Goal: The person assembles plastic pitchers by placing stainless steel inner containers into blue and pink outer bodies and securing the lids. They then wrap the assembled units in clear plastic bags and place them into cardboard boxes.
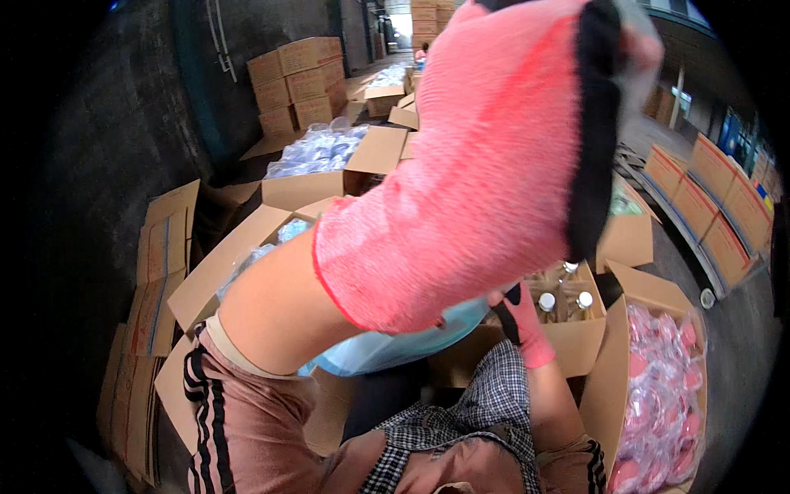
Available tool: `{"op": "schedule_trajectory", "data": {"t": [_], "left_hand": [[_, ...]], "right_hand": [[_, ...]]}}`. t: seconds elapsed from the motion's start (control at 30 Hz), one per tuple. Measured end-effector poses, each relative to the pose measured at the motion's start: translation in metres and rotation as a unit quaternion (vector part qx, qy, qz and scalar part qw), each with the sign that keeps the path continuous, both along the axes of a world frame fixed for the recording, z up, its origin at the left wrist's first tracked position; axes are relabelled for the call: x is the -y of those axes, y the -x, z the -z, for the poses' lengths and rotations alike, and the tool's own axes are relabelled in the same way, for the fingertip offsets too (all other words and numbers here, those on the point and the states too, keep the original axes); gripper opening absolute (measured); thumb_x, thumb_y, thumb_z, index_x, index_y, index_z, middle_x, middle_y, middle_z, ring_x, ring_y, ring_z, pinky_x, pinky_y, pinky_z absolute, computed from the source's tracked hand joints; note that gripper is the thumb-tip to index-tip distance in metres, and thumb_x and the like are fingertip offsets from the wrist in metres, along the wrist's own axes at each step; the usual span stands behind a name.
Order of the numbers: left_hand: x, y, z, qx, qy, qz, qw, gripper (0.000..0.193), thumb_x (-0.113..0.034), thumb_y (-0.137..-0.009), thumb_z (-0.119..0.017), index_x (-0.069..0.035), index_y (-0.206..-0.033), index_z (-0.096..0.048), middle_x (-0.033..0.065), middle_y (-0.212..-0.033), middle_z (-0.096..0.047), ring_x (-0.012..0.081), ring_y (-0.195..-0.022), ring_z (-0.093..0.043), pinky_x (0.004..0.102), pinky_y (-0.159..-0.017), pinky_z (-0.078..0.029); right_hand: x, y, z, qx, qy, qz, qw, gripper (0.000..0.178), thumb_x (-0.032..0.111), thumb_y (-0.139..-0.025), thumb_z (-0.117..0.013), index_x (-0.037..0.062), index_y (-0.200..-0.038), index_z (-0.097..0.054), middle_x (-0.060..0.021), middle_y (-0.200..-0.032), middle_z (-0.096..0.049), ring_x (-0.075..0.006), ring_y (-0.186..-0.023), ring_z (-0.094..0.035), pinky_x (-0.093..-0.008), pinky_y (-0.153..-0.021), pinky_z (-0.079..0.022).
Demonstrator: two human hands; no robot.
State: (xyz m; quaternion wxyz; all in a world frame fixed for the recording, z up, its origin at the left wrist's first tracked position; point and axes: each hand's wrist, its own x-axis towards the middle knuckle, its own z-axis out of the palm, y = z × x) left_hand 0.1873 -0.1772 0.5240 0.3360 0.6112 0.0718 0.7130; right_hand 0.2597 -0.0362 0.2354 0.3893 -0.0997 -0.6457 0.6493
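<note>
My left arm crosses the view in a pink knitted glove and a striped sleeve. At the upper right, my left hand is raised very close and blurred; its fingers cannot be made out, and something pale and see-through shows beside them. Below the arm, my right hand, in a pink and black glove, is closed at the right end of a blue see-through plastic bag. The bag spreads across my lap, its upper part hidden behind my left forearm. Just beyond my right hand stand glass bottles with white caps in a carton.
At the right, an open carton holds pink wrapped items. Ahead lie clear-wrapped items in another box. Flattened cardboard leans at the left. Stacked cartons stand behind; more sit on a cart at right.
</note>
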Motion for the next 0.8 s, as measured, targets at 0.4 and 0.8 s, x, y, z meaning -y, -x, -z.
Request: {"op": "schedule_trajectory", "data": {"t": [0.4, 0.8], "left_hand": [[-0.023, -0.003, 0.081, 0.159, 0.033, 0.195, 0.967, 0.009, -0.012, -0.089, -0.042, -0.003, -0.088, -0.045, 0.0063, -0.087, -0.048, 0.0208, -0.095, -0.049, 0.0298, -0.083, -0.042], [0.070, 0.110, 0.184, 0.005, -0.051, -0.524, 0.850, 0.068, -0.022, -0.065, -0.057, -0.005, -0.125, -0.032, 0.0170, -0.121, -0.040, 0.0251, -0.110, -0.042, 0.0369, -0.096, -0.030]], "right_hand": [[-0.002, -0.055, 0.017, 0.138, -0.013, 0.057, 0.989, 0.055, 0.020, -0.074, -0.066, 0.0013, -0.119, -0.043, -0.0081, -0.108, -0.054, -0.0141, -0.098, -0.050, -0.0276, -0.084, -0.040], [-0.011, -0.042, 0.160, 0.002, 0.026, 0.254, 0.967, 0.029, 0.007, -0.078, -0.058, 0.0007, -0.106, -0.053, -0.0110, -0.105, -0.055, -0.0179, -0.094, -0.053, -0.0313, -0.085, -0.042]]}}
